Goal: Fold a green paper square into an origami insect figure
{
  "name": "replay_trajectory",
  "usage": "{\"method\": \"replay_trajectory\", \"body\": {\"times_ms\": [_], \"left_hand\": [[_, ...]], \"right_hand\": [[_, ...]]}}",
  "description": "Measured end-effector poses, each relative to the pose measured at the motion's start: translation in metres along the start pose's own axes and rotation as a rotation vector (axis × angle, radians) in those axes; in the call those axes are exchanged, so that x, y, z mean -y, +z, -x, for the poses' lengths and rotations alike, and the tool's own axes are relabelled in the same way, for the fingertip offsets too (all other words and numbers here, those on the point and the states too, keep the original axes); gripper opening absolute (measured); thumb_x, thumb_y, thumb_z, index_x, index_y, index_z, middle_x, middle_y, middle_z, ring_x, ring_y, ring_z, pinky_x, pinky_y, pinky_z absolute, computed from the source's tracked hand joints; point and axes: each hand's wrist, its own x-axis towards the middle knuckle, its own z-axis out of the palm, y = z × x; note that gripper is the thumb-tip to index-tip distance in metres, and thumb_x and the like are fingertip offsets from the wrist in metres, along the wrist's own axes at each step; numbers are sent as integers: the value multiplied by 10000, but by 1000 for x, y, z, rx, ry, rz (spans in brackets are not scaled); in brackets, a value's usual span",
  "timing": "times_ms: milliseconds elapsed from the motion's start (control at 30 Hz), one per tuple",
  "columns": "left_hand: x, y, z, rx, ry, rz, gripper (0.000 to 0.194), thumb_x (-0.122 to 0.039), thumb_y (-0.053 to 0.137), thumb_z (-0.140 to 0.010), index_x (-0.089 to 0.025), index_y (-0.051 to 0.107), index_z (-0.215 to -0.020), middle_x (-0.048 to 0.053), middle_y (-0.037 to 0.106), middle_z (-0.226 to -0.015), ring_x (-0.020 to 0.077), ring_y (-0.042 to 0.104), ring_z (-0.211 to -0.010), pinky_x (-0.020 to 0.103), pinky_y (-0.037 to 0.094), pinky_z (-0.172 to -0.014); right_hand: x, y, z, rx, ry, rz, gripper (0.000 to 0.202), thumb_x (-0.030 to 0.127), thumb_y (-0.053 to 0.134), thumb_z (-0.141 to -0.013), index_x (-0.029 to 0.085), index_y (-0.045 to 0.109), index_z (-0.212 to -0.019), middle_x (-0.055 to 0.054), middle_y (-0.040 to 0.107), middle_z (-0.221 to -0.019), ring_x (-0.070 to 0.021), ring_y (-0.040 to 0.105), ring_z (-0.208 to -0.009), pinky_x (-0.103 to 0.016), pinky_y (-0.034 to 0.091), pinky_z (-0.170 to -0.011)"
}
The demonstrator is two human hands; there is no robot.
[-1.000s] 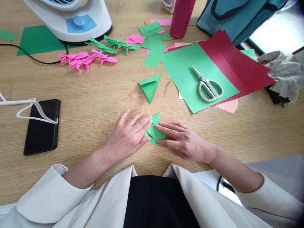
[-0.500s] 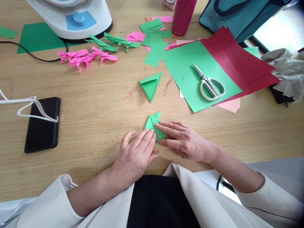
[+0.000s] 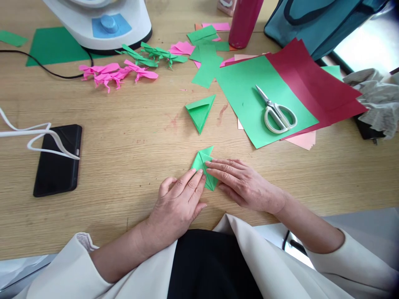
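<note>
A small folded green paper [image 3: 202, 160] lies flat on the wooden table in front of me, with crease lines running down it. My left hand [image 3: 179, 203] rests its outstretched fingertips on the paper's lower left part. From the right, my right hand [image 3: 243, 182] presses its extended fingers on the right edge, partly covering it. Neither hand grasps the paper. Just beyond it sits a folded green paper triangle [image 3: 201, 114] with one edge turned over.
White-handled scissors [image 3: 277, 114] lie on a green sheet [image 3: 241, 91] over red sheets [image 3: 324, 91]. Pink folded figures [image 3: 107, 77] and green ones [image 3: 156, 54] stand near a white appliance [image 3: 124, 35]. A phone [image 3: 57, 162] with a white cable is at left; a red bottle [image 3: 245, 25] stands behind.
My right thumb has drawn back from the paper's lower edge, so its bottom point now shows. The left hand stays on the paper. The whole view has shifted slightly.
</note>
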Motion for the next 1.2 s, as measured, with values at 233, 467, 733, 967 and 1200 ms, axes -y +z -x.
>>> {"method": "replay_trajectory", "body": {"times_ms": [233,467,733,967,1200], "left_hand": [[3,3,1,-7,13,26,420,-315,444,-1042,-71,584,-1354,138,550,-1478,269,549,-1333,472,354,-968],[3,5,1,8,15,47,425,-317,457,-1039,-71,567,-1368,140,563,-1468,279,524,-1359,482,337,-996],[5,3,3,-36,-13,64,424,-321,429,-1049,-64,575,-1354,163,624,-1402,281,556,-1308,477,315,-1042],[2,3,3,-55,-60,36,413,-362,438,-1038,-100,664,-1263,151,704,-1247,291,594,-1164,463,336,-976],[0,2,1,-25,-54,33,398,-354,500,-1014,-100,661,-1274,137,703,-1233,289,576,-1154,462,335,-977]], "right_hand": [[1,1,-6,23,42,29,432,154,483,-974,97,513,-1402,-177,555,-1449,-297,552,-1295,-479,479,-1016],[0,-4,-21,34,28,126,399,85,434,-957,85,556,-1338,-180,620,-1279,-274,598,-1091,-428,513,-901],[-7,9,-34,-51,33,170,381,116,426,-983,96,561,-1339,-151,584,-1074,-238,530,-925,-411,528,-856],[-1,11,-39,-120,58,144,355,143,440,-1002,69,568,-1325,-159,600,-1043,-252,536,-978,-409,507,-844],[6,15,-47,-150,146,233,353,208,515,-994,31,591,-1291,-155,595,-1016,-261,522,-982,-403,487,-858]]}}
